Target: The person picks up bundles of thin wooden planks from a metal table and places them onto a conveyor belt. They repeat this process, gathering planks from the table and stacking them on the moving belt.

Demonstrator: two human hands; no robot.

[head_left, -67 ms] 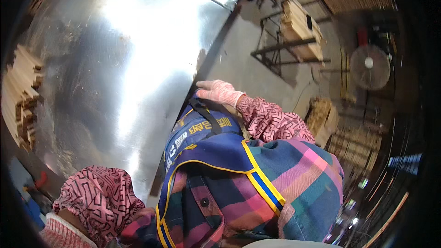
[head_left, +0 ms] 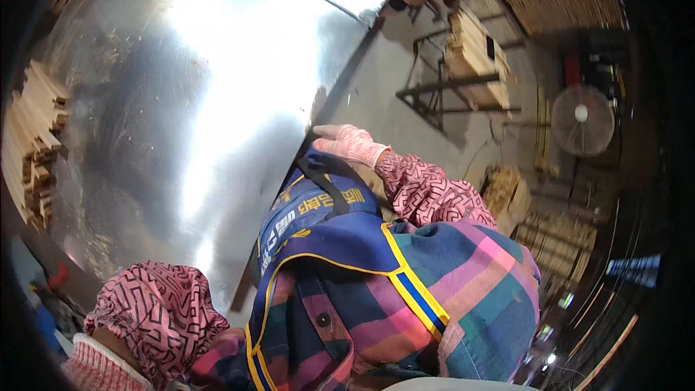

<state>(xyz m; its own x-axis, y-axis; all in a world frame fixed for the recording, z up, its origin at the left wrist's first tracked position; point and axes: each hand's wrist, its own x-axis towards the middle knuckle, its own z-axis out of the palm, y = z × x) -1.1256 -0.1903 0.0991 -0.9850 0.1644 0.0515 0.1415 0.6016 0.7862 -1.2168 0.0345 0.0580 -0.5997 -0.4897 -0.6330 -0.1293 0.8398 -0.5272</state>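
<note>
Our gloved right hand [head_left: 351, 145] sits beside the metal tabletop's [head_left: 145, 174] near edge, fingers loosely extended, seemingly empty, perhaps for balance. Our left hand [head_left: 105, 368] is cropped; we cannot tell its grip. Wooden strips [head_left: 32, 145] lie stacked by the left edge, presumably for reach.

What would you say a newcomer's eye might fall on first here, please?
Probably the shiny metal tabletop, which fills much of the left half and carries a bright white glare. Next might come the blue, yellow-edged apron at the lower centre, with the gloved right hand just above it, by the tabletop's edge. Further out, pale wooden strips stand out at the far left and a round fan at the right.
</note>
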